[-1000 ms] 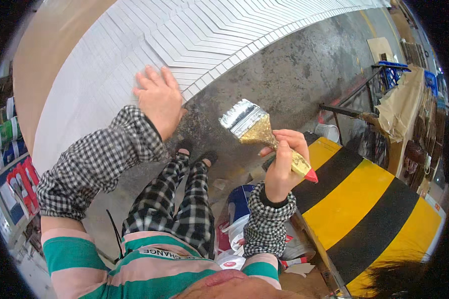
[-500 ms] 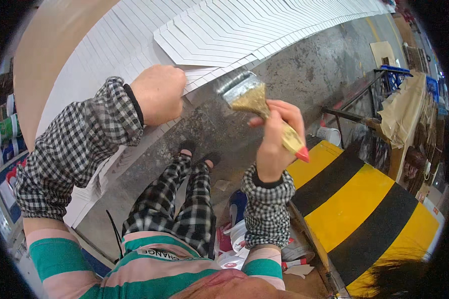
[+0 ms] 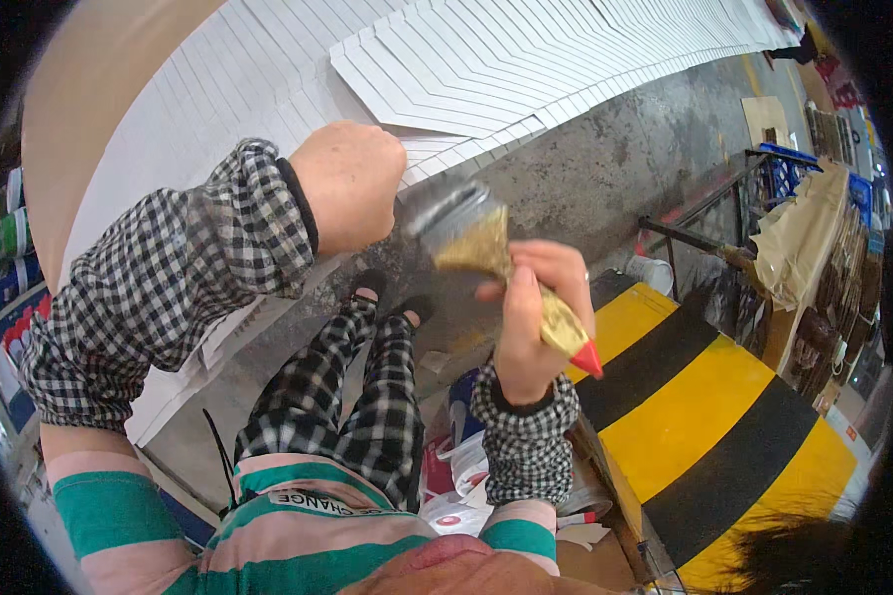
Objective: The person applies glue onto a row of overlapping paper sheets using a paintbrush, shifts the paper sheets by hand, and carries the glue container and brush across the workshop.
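My right hand (image 3: pixel 538 327) grips a wide flat paintbrush (image 3: pixel 474 241), its stained yellow handle ending in a red tip. The brush is held over the floor, its bristles smeared by motion and pointing toward my left hand (image 3: pixel 349 183). That hand is closed, knuckles up, at the near edge of fanned white paper strips (image 3: pixel 218 114); its fingertips are hidden, so whether it pinches paper cannot be told. Just beyond it lies an overlapping stack of white paper sheets (image 3: pixel 466 74), with only narrow bands of each showing.
The papers lie on a tan tabletop (image 3: pixel 89 129). To my right stands a yellow-and-black striped board (image 3: pixel 695 407), with a white bucket (image 3: pixel 652 273) and a dark metal frame (image 3: pixel 693 232) beyond. Brown paper (image 3: pixel 799 233) and a blue crate (image 3: pixel 789 171) sit farther right.
The paintbrush and my right hand have shifted left and slightly nearer to me. My left hand, still closed, has moved right along the paper edge.
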Available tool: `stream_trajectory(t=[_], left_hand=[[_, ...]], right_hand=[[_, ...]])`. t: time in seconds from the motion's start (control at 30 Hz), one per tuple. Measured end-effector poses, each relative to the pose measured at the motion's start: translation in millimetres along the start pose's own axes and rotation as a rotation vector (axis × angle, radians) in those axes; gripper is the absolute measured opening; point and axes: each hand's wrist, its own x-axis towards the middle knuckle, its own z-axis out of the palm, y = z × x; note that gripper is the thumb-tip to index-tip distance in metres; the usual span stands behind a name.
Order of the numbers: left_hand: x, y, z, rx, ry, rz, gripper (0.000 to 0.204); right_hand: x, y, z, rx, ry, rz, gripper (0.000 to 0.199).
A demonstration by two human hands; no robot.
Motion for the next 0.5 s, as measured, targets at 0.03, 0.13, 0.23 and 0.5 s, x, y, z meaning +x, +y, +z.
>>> stream_trajectory(t=[0.03,0.13,0.23,0.5], left_hand=[[-0.5,0.0,0.4,0.001,0.029,0.027,0.016],[-0.7,-0.3,1.2,0.006,0.042,0.026,0.016],[-0.5,-0.9,1.1,-0.01,-0.031,-0.01,0.017],[-3.0,2.3,3.3,0.06,-0.004,-0.041,0.01]], right_hand=[[-0.2,-1.0,0.9,-0.018,0.003,0.109,0.005],[-2.4,-4.4,1.2,-0.273,-0.207,-0.206,0.005],[-4.7,-6.8,2.3,-0.039,-0.119,0.003,0.007],[-3.9,-5.9,4.3,-0.017,-0.047,0.06,0.007]])
